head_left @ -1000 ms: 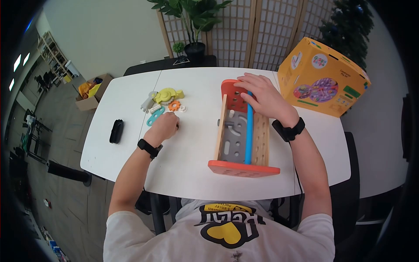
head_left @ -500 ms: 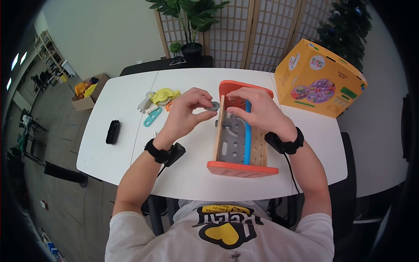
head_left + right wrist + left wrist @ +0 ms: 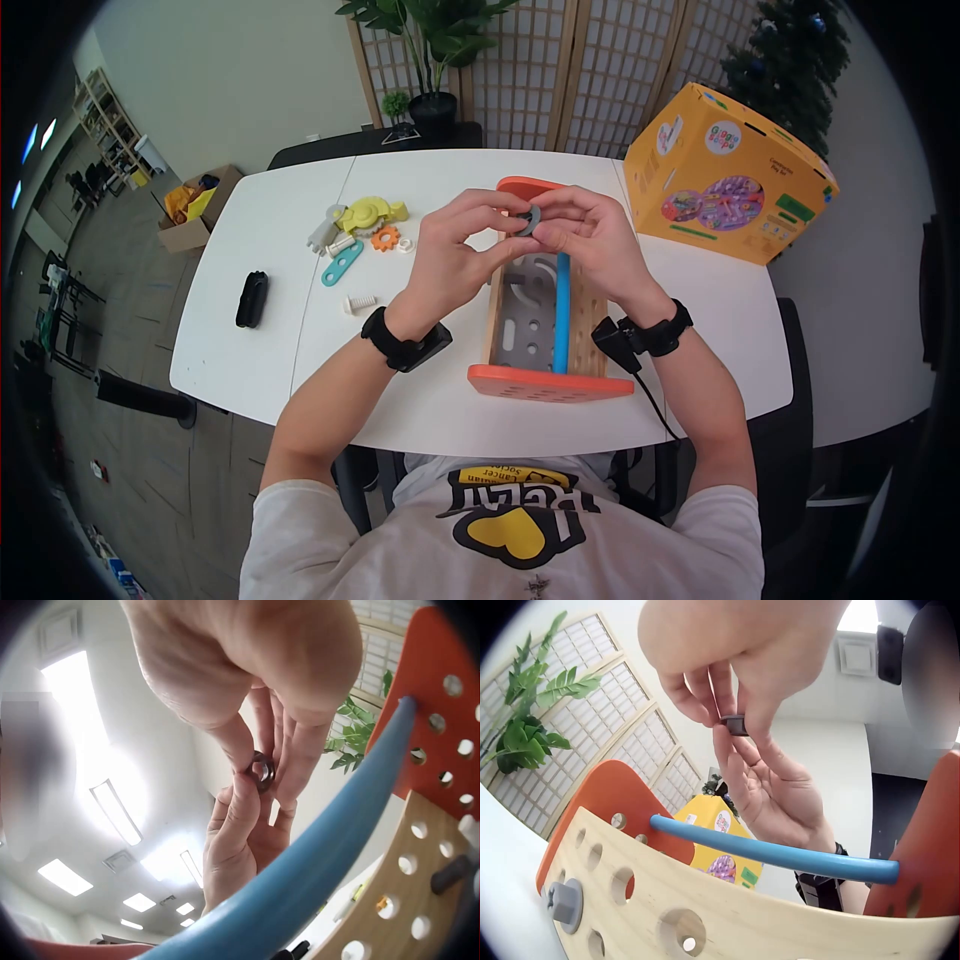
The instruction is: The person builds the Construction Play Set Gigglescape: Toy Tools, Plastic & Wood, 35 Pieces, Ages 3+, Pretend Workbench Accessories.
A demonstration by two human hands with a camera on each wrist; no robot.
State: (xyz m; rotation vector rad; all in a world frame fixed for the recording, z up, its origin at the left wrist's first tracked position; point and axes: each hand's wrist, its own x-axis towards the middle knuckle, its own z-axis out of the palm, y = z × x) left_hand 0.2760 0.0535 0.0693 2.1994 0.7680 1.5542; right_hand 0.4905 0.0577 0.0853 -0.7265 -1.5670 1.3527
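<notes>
Above the far part of a toy toolbox (image 3: pixel 550 383), my left hand (image 3: pixel 460 250) and right hand (image 3: pixel 595 245) meet at a small grey ring-shaped nut (image 3: pixel 261 772). The fingertips of both hands pinch it, and its hole shows in the right wrist view. In the left wrist view the nut (image 3: pixel 736 725) appears nearly edge-on. The toolbox has orange-red ends, wooden sides with holes, and a blue rod (image 3: pixel 562 310) across its top. A grey bolt (image 3: pixel 566 904) sticks out of one wooden side. My hands cover part of the far red end in the head view.
Left of the toolbox lie a white screw (image 3: pixel 358 305), a teal strip (image 3: pixel 342 262), an orange gear (image 3: pixel 385 238), a small white piece (image 3: pixel 404 245) and a yellow toy part (image 3: pixel 368 213). A black case (image 3: pixel 252 300) lies farther left. A yellow box (image 3: pixel 740 180) stands back right.
My left hand has come from the loose parts at left over to the toolbox, bringing the grey nut. My right hand has left the blue rod's far end and now pinches the nut too.
</notes>
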